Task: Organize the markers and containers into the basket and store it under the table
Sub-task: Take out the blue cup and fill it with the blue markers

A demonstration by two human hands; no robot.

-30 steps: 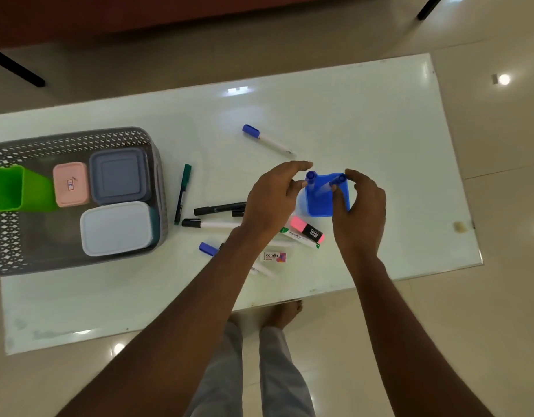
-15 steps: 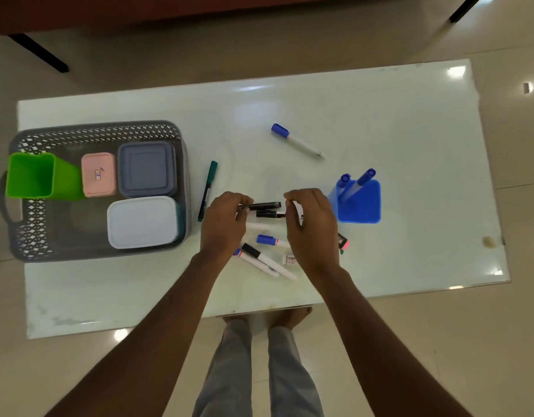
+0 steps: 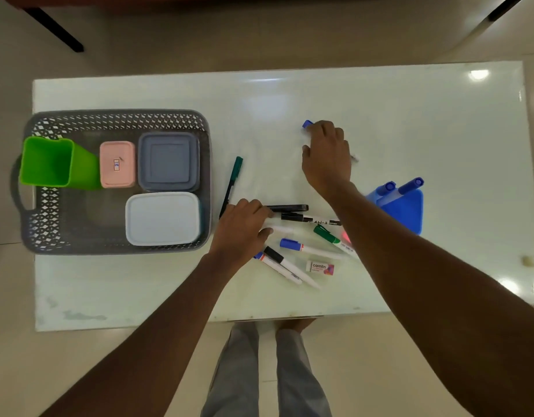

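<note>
A grey basket (image 3: 118, 118) at the table's left holds a green cup (image 3: 46, 161), a pink box (image 3: 117, 164), a grey-blue container (image 3: 168, 161) and a white container (image 3: 162, 218). My left hand (image 3: 244, 227) grips the end of a black marker (image 3: 289, 208) beside the marker pile. Farther back, my right hand (image 3: 325, 155) curls over a blue-capped marker (image 3: 307, 124), hiding its middle. A blue holder (image 3: 407, 212) at the right carries two blue-capped markers (image 3: 410, 185). Loose on the table lie a teal pen (image 3: 234, 176), a green-capped marker (image 3: 328, 236), another blue-capped marker (image 3: 292, 244) and a black-capped marker (image 3: 277, 257).
The white glass table (image 3: 410, 115) has its front edge just above my feet. An eraser (image 3: 319, 267) lies by the marker pile. Dark furniture legs (image 3: 55, 28) stand on the floor beyond the table's far side.
My right hand left the marker pile and reached back onto the lone blue-capped marker. My left hand stayed at the black marker. The blue holder stands untouched at the right.
</note>
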